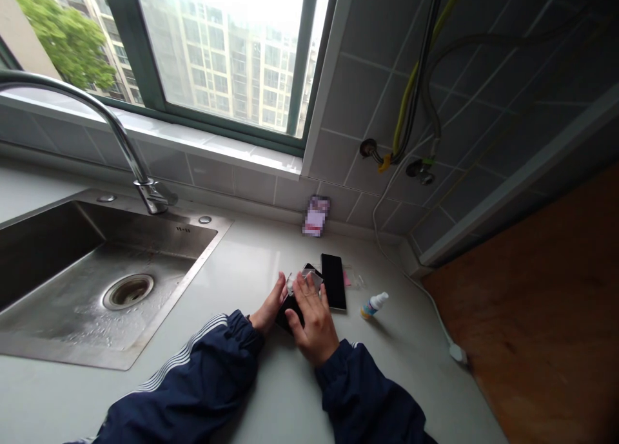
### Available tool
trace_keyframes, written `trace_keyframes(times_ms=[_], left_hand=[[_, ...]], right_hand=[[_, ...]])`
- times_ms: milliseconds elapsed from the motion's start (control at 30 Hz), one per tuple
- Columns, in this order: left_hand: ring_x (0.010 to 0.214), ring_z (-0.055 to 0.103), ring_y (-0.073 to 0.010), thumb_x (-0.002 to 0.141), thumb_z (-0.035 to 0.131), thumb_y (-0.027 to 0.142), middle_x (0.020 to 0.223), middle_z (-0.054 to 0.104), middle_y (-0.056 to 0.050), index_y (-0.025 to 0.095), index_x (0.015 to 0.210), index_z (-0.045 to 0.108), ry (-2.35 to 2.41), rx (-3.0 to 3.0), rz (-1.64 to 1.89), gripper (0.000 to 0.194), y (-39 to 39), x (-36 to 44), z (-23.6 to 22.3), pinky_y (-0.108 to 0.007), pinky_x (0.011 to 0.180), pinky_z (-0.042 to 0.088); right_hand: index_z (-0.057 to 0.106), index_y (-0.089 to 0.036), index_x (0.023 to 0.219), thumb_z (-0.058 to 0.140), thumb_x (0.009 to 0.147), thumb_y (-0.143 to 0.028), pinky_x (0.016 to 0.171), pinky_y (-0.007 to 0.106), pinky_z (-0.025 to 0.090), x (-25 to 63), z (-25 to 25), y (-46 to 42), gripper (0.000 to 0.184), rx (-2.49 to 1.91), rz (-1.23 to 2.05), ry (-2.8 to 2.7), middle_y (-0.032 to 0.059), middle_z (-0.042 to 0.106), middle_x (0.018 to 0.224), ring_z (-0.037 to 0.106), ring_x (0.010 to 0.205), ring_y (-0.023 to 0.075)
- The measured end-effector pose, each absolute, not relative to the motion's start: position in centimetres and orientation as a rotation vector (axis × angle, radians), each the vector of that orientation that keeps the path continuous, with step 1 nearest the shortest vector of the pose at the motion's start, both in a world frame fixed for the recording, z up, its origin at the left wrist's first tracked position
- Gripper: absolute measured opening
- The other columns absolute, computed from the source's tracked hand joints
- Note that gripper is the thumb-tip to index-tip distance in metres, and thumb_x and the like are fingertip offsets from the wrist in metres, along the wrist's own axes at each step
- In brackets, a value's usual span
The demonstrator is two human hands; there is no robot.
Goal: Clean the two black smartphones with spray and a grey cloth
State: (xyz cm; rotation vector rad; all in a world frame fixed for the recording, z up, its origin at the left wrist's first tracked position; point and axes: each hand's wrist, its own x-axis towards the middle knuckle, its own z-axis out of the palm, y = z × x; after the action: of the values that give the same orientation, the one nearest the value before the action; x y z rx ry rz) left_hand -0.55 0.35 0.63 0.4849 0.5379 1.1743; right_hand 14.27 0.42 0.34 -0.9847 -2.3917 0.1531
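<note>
My left hand (pixel 267 310) grips the left side of a dark, flat device, like a phone (pixel 284 321), which is tilted above the counter. Its thumb is raised along the edge, and the other fingers are mostly hidden. My right hand (pixel 314 321) lies over the device's face, fingers together and stretched forward, pressing a crumpled whitish wipe (pixel 316 278) against it. Just right of the hands, a black flat slab (pixel 333 283) like a tablet or phone lies on the counter. A small white-topped spray bottle (pixel 373 306) stands further right.
Clear plastic wrapping with a pink piece (pixel 347 278) lies beside the slab. A blurred-out, card-like item (pixel 316 216) leans on the tiled wall. At left are a wet steel sink (pixel 213 238) and a tap (pixel 126 141). A white cable with a plug (pixel 457 352) runs along the right.
</note>
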Motion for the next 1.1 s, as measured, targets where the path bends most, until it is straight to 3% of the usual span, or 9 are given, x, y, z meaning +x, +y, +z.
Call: trace_keyframes(times_ms=[300,600,700,767,867,1100], left_hand=[[0.139,0.047,-0.0309,0.096,0.034,0.067,0.146,0.055,-0.017,0.012,0.155,0.035,0.48,0.396,1.151,0.081,0.5,-0.7,0.7,-0.041,0.121,0.025],[0.137,0.048,-0.0323,0.093,0.037,0.07,0.152,0.05,-0.012,0.021,0.154,0.04,0.465,0.609,1.145,0.078,0.5,-0.6,0.2,-0.043,0.116,0.035],[0.127,0.057,-0.0339,0.093,0.037,0.07,0.151,0.05,-0.012,0.025,0.155,0.038,0.489,0.656,1.119,0.076,0.4,-0.8,0.1,-0.044,0.103,0.048],[0.113,0.066,-0.0341,0.093,0.036,0.07,0.15,0.051,-0.013,0.029,0.156,0.035,0.528,0.678,1.081,0.075,0.3,-0.9,0.1,-0.043,0.085,0.058],[0.089,0.073,-0.0318,0.092,0.036,0.071,0.149,0.051,-0.014,0.034,0.157,0.028,0.594,0.693,0.997,0.075,0.0,-1.1,0.1,-0.039,0.061,0.06],[0.08,0.073,-0.0269,0.09,0.036,0.074,0.146,0.053,-0.016,0.032,0.157,0.031,0.688,0.697,0.984,0.079,-0.2,-1.2,0.4,-0.036,0.056,0.062]], right_hand=[[0.03,-0.021,0.157,0.049,0.1,-0.032,0.121,0.058,0.022,14.2,1.0,0.2,0.061,-0.88,0.125,-2.428,0.008,0.036,0.159,0.026,0.151,0.0284],[0.019,-0.026,0.16,0.041,0.103,-0.03,0.122,0.056,0.02,14.7,0.6,1.2,0.061,-1.061,0.122,-2.293,0.0055,0.029,0.162,0.022,0.152,0.0261],[0.018,-0.026,0.16,0.04,0.104,-0.03,0.122,0.055,0.019,14.7,0.6,1.2,0.061,-1.081,0.128,-2.271,0.0052,0.027,0.163,0.021,0.152,0.0256],[0.018,-0.026,0.16,0.04,0.104,-0.03,0.123,0.055,0.019,14.7,0.6,1.3,0.06,-1.098,0.13,-2.241,0.005,0.027,0.163,0.02,0.153,0.0254],[0.018,-0.027,0.16,0.039,0.104,-0.03,0.122,0.054,0.019,14.8,0.6,1.4,0.06,-1.115,0.133,-2.203,0.0048,0.027,0.163,0.02,0.153,0.0249],[0.015,-0.026,0.161,0.039,0.104,-0.032,0.122,0.055,0.021,14.9,0.5,1.5,0.062,-1.126,0.134,-2.2,0.0057,0.026,0.164,0.019,0.153,0.0251]])
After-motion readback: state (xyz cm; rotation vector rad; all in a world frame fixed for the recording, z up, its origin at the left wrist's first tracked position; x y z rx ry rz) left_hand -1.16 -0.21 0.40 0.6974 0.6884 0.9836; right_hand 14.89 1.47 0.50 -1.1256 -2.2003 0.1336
